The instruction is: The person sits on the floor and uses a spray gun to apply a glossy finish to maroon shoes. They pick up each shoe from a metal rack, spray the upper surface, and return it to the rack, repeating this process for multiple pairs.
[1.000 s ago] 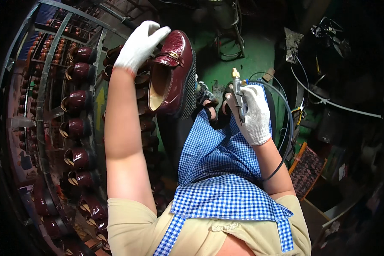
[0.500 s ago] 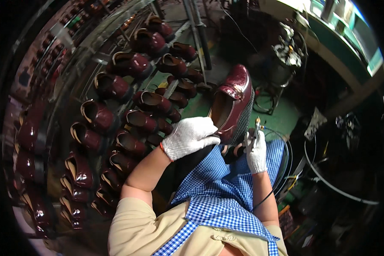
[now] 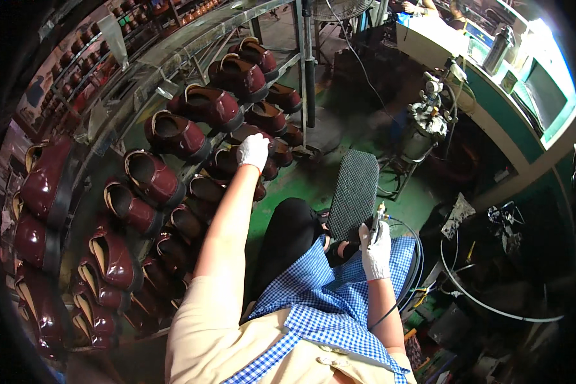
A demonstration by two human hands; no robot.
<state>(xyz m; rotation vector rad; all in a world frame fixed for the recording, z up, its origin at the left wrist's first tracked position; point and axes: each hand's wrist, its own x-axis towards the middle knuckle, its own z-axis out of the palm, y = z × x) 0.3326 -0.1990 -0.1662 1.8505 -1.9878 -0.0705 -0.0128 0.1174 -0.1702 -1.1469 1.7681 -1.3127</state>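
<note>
Out to the left, my left hand (image 3: 253, 152) in a white glove is at the shoe rack, its fingers closed on a burgundy shoe (image 3: 242, 134) that it partly hides. More glossy burgundy shoes (image 3: 206, 105) sit around it in rows. My gloved right hand (image 3: 375, 253) grips a small spray gun (image 3: 379, 217) with a thin hose, upright in front of my lap. Just beyond that hand is a dark mesh-covered board (image 3: 355, 192), bare of any shoe.
The metal rack (image 3: 307, 83) with shoes on several levels fills the left side. A metal pressure pot (image 3: 422, 131) stands ahead to the right, near a pale-topped bench (image 3: 441, 40). A looped hose (image 3: 493, 307) hangs at right. A fan (image 3: 342, 8) is at the back.
My left hand has carried the shoe from over the mesh board leftward to the rack, uncovering the board. The right hand still holds the spray gun in nearly the same place. The view has tipped up.
</note>
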